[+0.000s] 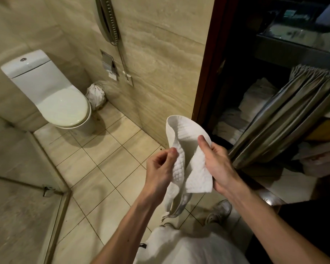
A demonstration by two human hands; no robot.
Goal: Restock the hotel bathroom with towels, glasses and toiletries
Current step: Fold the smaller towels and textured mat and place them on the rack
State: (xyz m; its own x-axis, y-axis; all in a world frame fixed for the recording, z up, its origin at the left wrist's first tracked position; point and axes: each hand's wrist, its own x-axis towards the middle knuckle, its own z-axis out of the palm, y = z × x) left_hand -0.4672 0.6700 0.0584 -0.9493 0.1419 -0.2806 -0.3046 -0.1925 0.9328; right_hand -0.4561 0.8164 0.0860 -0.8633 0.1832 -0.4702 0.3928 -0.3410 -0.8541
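I hold a small white textured towel [187, 149] in front of me, above the tiled floor. My right hand [219, 164] grips its right fold, thumb on top. My left hand [160, 168] pinches its left edge between thumb and fingertips. The towel loops up between the hands and its lower end hangs down. More white folded towels [255, 103] lie on the shelves of a housekeeping cart [293, 54] in the doorway at the right.
A white toilet [51, 96] with closed lid stands at the left against the wall. Beside it is a bin lined with a white bag [96, 98]. A glass shower partition [27, 168] runs along the left. A grey pleated curtain [286, 115] hangs on the cart.
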